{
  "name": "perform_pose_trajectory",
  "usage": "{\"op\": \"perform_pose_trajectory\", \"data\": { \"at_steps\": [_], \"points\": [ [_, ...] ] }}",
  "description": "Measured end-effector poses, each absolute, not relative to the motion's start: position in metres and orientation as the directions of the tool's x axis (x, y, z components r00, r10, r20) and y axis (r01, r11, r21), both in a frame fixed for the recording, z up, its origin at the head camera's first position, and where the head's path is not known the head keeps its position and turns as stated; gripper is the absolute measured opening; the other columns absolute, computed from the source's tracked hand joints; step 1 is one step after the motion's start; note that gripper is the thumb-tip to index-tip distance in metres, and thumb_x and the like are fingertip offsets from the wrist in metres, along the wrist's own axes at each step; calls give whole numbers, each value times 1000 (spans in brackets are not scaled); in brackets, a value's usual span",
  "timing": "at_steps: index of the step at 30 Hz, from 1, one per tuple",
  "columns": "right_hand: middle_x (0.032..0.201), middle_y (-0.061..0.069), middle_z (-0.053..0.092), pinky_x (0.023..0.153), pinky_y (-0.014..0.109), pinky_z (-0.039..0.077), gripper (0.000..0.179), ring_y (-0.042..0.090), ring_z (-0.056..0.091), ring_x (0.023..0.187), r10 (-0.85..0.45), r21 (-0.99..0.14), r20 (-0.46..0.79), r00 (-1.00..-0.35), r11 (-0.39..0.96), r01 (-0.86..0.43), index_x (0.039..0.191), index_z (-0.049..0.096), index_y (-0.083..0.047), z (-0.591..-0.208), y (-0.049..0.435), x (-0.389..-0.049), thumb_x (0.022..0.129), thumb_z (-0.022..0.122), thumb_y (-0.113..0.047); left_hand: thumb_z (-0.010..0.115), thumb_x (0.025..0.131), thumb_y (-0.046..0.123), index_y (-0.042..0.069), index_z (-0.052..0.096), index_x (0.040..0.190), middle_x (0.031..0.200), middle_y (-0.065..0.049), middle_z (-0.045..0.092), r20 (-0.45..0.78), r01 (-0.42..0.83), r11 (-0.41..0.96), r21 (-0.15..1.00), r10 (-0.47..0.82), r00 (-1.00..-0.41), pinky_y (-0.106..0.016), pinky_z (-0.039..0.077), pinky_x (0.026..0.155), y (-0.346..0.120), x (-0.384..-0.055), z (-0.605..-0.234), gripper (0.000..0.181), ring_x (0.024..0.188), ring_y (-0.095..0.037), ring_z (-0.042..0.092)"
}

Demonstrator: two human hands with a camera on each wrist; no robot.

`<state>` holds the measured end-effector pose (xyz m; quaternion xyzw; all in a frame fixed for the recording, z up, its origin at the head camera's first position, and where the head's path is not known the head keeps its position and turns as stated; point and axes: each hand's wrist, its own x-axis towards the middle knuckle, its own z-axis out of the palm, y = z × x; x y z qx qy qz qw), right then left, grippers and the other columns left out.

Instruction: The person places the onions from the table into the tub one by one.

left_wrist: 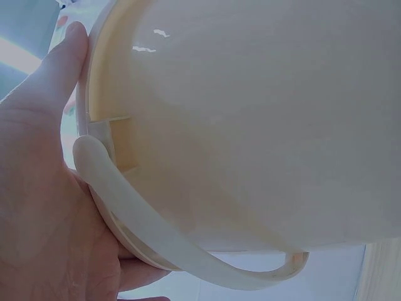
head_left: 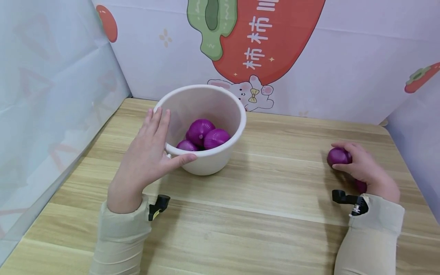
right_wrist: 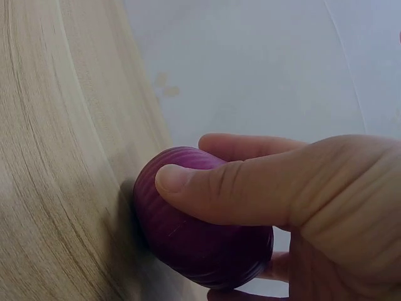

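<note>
With fingers straight and thumb apart, the left hand lies against the bucket, likely steadying it around its onions, while the right hand pinches another onion between thumb and fingers, apparently for control, at the desk's right side.

I wear creased beige sleeves with black brackets at the wrists, the right showing silvery metal.

Left hand against white bucket; curved handle alongside
</note>
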<state>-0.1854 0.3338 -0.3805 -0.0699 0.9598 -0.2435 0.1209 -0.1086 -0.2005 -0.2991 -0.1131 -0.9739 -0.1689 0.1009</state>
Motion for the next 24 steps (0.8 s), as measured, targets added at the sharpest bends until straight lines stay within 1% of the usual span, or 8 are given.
{"op": "perform_pose_trajectory", "data": {
  "at_steps": [5, 10, 16, 24],
  "points": [
    [144, 41, 25, 96, 78, 30, 65, 60, 30, 126, -183, -493, -206, -961, 868, -59, 145, 39, 0, -381, 333, -183, 90, 70, -13, 66, 79, 72, 7, 17, 159, 165, -21, 16, 232, 254, 916, 310, 186, -955, -62, 25, 119, -200, -108, -299, 115, 154, -40, 7],
    [140, 40, 31, 94, 73, 34, 60, 57, 35, 122, -194, -496, -180, -964, 864, -82, 141, 41, 2, -380, 333, -181, 93, 70, -19, 66, 79, 73, 7, 16, 159, 166, -19, 17, 227, 246, 915, 319, 178, -957, -63, 24, 118, -201, -108, -300, 116, 155, -38, 4],
    [138, 38, 37, 92, 69, 36, 59, 55, 38, 120, -203, -498, -162, -966, 862, -97, 139, 43, 3, -380, 333, -182, 92, 71, -19, 66, 79, 73, 6, 16, 159, 166, -18, 17, 232, 247, 914, 323, 176, -957, -64, 25, 118, -201, -108, -301, 116, 155, -38, 4],
    [141, 38, 35, 94, 71, 35, 61, 55, 36, 123, -195, -510, -186, -963, 857, -75, 141, 42, 2, -379, 332, -181, 93, 70, -21, 66, 79, 72, 5, 16, 159, 166, -18, 16, 233, 250, 912, 325, 180, -956, -64, 26, 118, -200, -108, -301, 116, 155, -38, 3]
  ]
}}
